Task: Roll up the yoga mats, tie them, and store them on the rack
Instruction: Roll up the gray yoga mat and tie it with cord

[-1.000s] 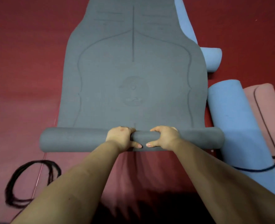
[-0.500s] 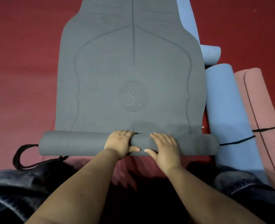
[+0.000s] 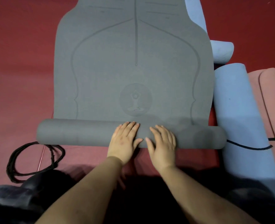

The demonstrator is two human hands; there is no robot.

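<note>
Right of gray mat (image 3: pixel 133 70): blue roll (image 3: pixel 240 113), pink roll (image 3: pixel 272 101).

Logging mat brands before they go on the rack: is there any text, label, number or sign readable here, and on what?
No readable words or numbers anywhere.
Grey yoga mat: only a round emblem of a seated figure, plus alignment lines; faint marks near its far end are too blurred to read.
Rolled blue mat and pink mat: no print visible.

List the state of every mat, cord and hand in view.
Grey mat: partly rolled, the rest flat.
Left hand: flat on the roll.
Right hand: flat on the roll.
Blue mat: rolled, tied with a black cord.
Pink mat: rolled.
Black cord: loose, coiled on the floor.
</note>
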